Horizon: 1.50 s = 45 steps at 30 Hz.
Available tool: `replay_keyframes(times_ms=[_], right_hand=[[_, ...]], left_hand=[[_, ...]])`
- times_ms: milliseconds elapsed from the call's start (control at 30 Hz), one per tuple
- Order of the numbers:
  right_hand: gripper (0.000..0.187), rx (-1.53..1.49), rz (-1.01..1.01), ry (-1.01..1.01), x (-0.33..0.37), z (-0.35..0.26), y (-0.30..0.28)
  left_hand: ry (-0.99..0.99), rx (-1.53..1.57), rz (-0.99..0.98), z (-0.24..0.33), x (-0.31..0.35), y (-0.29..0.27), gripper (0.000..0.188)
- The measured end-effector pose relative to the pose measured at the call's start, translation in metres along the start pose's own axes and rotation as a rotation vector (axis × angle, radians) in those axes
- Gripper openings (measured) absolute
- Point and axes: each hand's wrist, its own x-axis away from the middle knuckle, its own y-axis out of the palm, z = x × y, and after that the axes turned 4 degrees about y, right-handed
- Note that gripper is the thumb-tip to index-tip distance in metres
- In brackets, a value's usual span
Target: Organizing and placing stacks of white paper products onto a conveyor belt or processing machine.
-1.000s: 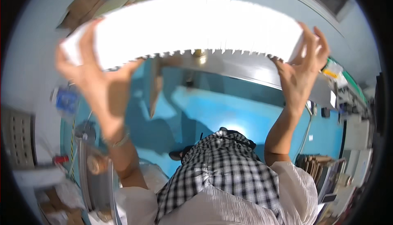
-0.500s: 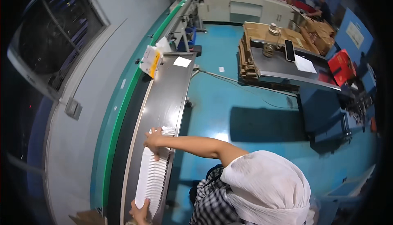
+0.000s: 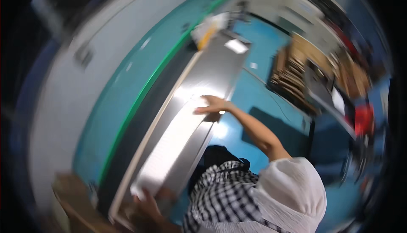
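Observation:
A long stack of white folded paper pieces (image 3: 171,142) lies lengthwise over the metal table (image 3: 214,69), its smooth side showing. At its far end my right hand (image 3: 213,105) is closed, with thumb and fingers around the end of the stack. My left hand (image 3: 148,207) is at the near end, blurred, its fingers pressed against the stack. Motion blur hides the separate pieces and whether the stack touches the tabletop.
A dark belt with a green rail (image 3: 146,91) runs along the table's left side. A white and yellow box (image 3: 206,36) and a white sheet (image 3: 236,46) lie at the far end. Brown cardboard (image 3: 80,203) stands near left. Stacked cardboard (image 3: 286,69) stands right, across the blue floor.
The stack has turned from its ridged side to its smooth side. Both hands have kept to its ends. My view has swung, so the table now slants more to the right.

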Motion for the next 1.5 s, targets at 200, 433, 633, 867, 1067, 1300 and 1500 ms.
replay_keyframes(times_ms=[200,433,633,867,1067,1300,1500], right_hand=[[0.1,-0.226,0.007,-0.084,0.025,-0.08,-0.016],[0.061,0.033,-0.045,-0.062,-0.027,-0.119,-0.012],[0.061,-0.56,-0.339,0.247,-0.049,-0.098,-0.023],[0.037,-0.487,-0.326,0.185,-0.051,-0.066,-0.026],[0.037,-0.884,-0.119,0.329,-0.085,-0.083,-0.017],[0.061,-0.663,-0.282,0.369,-0.028,-0.1,-0.004],[0.072,-0.57,-0.505,0.42,-0.042,-0.085,-0.02]], left_hand=[[0.159,-0.551,0.09,0.059,0.013,0.009,0.098],[0.013,-1.184,0.292,0.132,0.029,0.023,0.069],[0.678,-0.016,-0.337,0.274,-0.05,0.173,0.062],[0.634,-0.055,-0.988,0.29,-0.105,0.236,0.057],[0.618,0.041,-1.014,0.277,-0.108,0.234,0.056],[0.747,0.1,-1.001,0.26,-0.112,0.225,0.076],[0.68,0.09,-1.004,0.251,-0.109,0.223,0.074]])
